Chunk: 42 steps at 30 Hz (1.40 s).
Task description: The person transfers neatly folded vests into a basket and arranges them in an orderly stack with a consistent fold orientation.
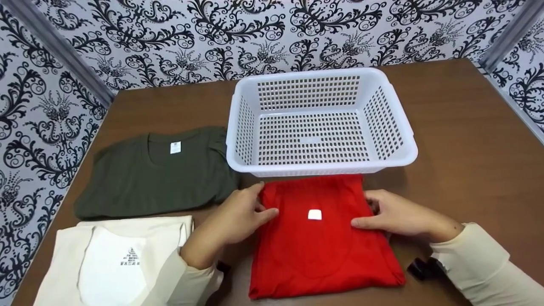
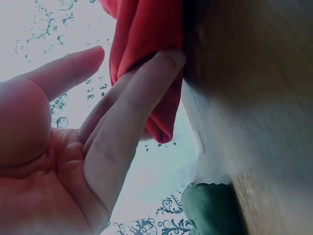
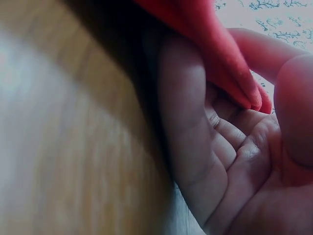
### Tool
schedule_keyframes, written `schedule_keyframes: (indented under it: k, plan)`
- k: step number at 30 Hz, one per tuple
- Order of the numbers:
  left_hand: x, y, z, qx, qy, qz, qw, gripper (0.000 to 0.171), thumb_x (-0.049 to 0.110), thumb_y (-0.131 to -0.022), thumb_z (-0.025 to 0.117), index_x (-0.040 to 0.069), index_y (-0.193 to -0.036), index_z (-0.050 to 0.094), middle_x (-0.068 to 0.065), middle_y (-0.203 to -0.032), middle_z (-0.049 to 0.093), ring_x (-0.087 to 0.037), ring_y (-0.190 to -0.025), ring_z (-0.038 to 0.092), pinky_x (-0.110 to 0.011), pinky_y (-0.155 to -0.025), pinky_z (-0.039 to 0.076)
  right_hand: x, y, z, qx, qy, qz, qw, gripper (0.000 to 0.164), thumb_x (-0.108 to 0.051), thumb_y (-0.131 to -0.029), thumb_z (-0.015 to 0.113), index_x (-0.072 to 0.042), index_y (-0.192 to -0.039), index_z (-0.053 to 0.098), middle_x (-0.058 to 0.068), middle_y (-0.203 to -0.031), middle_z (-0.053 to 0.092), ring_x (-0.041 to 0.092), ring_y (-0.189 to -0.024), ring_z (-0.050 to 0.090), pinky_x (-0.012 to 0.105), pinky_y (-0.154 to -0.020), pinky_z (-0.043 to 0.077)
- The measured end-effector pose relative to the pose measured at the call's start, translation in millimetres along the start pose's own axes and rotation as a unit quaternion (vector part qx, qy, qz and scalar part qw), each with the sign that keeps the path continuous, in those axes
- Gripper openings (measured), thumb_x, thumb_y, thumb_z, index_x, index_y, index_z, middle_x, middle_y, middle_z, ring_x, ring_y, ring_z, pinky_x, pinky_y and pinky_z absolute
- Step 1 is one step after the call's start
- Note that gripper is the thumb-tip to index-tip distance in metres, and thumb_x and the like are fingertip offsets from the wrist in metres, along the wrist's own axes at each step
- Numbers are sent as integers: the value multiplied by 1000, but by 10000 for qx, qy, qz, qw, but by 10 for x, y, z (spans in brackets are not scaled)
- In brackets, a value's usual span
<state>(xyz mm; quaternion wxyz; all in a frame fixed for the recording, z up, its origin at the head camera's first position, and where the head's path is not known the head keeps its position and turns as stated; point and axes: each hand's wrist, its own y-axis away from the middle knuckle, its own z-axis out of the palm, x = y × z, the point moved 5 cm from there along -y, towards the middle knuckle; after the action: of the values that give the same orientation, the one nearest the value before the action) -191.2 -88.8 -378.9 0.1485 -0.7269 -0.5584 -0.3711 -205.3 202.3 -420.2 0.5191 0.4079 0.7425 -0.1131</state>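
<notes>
A folded red T-shirt with a white neck label lies on the table in the head view. My left hand holds its left edge, thumb over the top and fingers at the side and below. In the left wrist view, the left hand's fingers reach under the red cloth. My right hand grips the opposite edge, its thumb on top. The right wrist view shows the right hand's fingers tucked beneath the red fabric; their tips are hidden.
A white perforated plastic basket stands just behind the red T-shirt. To the left lie a folded dark green T-shirt and a folded cream garment. Patterned wall panels border the brown table at the back and sides.
</notes>
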Motion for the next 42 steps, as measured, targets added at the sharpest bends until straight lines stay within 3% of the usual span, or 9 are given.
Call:
schedule_keyframes:
  k: [6, 10, 13, 17, 25, 29, 33, 38, 42]
  plan:
    - [53, -11, 50, -251, 373, 23, 9990, 32, 18, -93, 70, -1, -119, 65, -14, -94, 75, -17, -58, 66, -29, -50, 55, -4, 26, -24, 73, 13, -54, 10000, 36, -26, -91, 73, -3, -117, 62, 7, -92, 75, 15, -70, 73, 32, -64, 60]
    - [76, 46, 87, -20, 34, 479, 9988, 21, 14, -92, 70, 0, -107, 69, -14, -98, 76, -20, -75, 73, -34, -64, 60, -6, 17, -6, 3, -13, -91, 10000, 36, -25, -91, 73, -3, -118, 62, 7, -93, 75, 14, -71, 72, 31, -65, 60]
    - [58, 123, 107, 10, 110, 568, 9983, 32, 15, -92, 70, -4, -119, 67, -18, -112, 73, -23, -94, 74, -37, -80, 60, -16, 0, 4, -26, -83, -99, 9999, 37, -25, -92, 73, -3, -118, 61, 7, -93, 75, 15, -70, 72, 31, -65, 60]
    - [23, 255, 147, -553, 782, 489, 9942, 61, 22, -95, 69, -8, -143, 45, -23, -134, 61, -30, -116, 67, -43, -94, 56, -17, -2, 5, 43, -73, -182, 9998, 37, -25, -92, 73, -2, -118, 61, 7, -96, 75, 13, -74, 72, 28, -68, 59]
    - [-81, 488, 164, -1106, 1514, 61, 9822, 87, 33, -97, 65, 3, -160, 12, -23, -153, 43, -34, -141, 46, -49, -108, 45, -10, 7, 31, 41, -118, -201, 9997, 37, -24, -92, 72, 0, -118, 60, 9, -94, 74, 14, -73, 72, 28, -67, 59]
    - [-115, 478, 160, -1027, 2203, -130, 9699, 79, 21, -98, 64, -6, -156, 18, -27, -144, 52, -29, -103, 70, -45, -88, 58, -11, 9, 35, 55, -123, -230, 9996, 37, -23, -93, 72, 1, -119, 60, 9, -95, 74, 14, -74, 72, 28, -69, 59]
    - [-157, 435, 173, -861, 2696, -430, 9581, 65, 14, -97, 63, -9, -150, 33, -25, -130, 64, -17, -80, 66, -42, -69, 62, -16, 17, 43, 46, -165, -213, 9996, 38, -23, -93, 72, 1, -119, 59, 10, -94, 74, 15, -72, 72, 29, -67, 60]
    - [-169, 404, 187, -690, 1930, -401, 9779, 25, 19, -97, 64, -5, -105, 70, -13, -85, 71, -13, -69, 64, -36, -58, 60, -46, 9, 25, 131, 47, -362, 9992, 37, -25, -93, 72, -1, -119, 61, 7, -97, 74, 12, -76, 72, 26, -73, 58]
    - [-154, 382, 218, -855, 1213, -329, 9884, 29, 24, -97, 65, 3, -77, 70, -6, -63, 64, -11, -55, 59, -31, -47, 55, -51, 17, 17, 160, 145, -430, 9988, 36, -26, -93, 72, -2, -118, 62, 5, -98, 74, 10, -79, 71, 23, -76, 57]
